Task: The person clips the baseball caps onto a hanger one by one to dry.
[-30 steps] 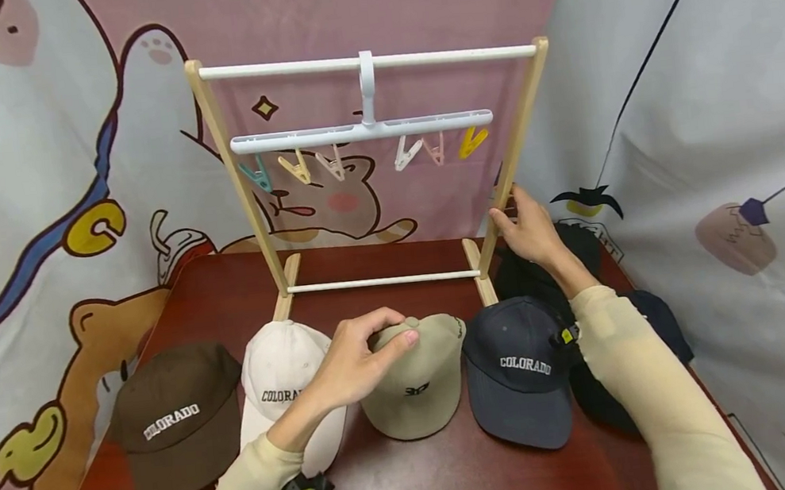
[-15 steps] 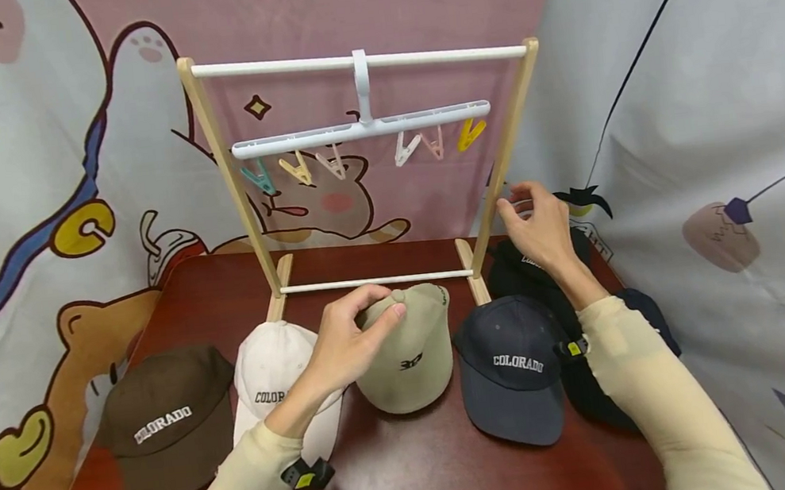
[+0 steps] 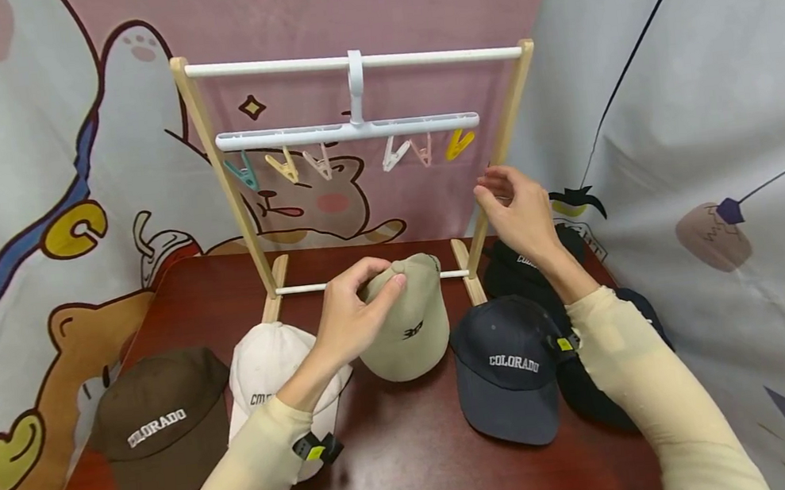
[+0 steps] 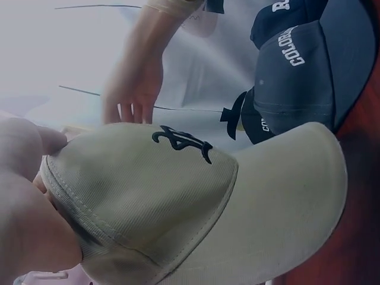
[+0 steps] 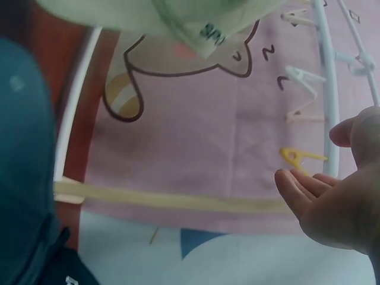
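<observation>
Head: L hand (image 3: 360,312) pinches khaki cap (image 3: 412,331) by the crown, brim down, just in front of rack (image 3: 259,68). R hand (image 3: 518,208) nr rack's R post, fingers loosely bent, holding nth; can't tell if touching. Hanger (image 3: 295,136) w/ 6 clips (image 3: 398,156) on rack's top bar. Brown cap (image 3: 164,437) & white cap (image 3: 268,362) front-L of rack, navy cap (image 3: 510,376) front-R.

L wrist: khaki cap's dk embroidery shows.

R wrist: R hand's thumb & fingers apart, nth btwn.
</observation>
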### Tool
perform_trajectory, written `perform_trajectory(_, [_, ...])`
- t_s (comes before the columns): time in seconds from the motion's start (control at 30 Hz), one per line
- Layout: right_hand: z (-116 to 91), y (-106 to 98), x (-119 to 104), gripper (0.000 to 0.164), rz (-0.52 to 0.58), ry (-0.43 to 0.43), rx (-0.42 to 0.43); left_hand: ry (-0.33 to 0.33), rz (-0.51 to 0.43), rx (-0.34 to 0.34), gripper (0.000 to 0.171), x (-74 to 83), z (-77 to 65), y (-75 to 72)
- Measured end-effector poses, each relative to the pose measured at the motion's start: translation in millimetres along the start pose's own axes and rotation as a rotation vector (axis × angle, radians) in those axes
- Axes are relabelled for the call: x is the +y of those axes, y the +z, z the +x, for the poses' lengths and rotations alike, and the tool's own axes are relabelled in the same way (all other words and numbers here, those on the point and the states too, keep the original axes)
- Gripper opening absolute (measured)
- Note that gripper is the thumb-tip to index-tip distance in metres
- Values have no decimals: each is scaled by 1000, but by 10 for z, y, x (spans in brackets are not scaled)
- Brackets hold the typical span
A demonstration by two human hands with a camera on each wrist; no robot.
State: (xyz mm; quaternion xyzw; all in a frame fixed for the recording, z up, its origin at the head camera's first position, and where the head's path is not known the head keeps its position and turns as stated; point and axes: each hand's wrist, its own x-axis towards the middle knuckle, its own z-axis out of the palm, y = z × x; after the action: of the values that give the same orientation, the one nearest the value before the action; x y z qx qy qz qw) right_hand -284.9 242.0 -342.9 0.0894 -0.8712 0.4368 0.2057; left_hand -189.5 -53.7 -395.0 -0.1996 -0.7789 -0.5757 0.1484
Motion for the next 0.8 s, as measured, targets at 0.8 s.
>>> perform_trajectory(0.8, [633,318,-412,81,156,171,61,-25,93,9,21,23,197,-13])
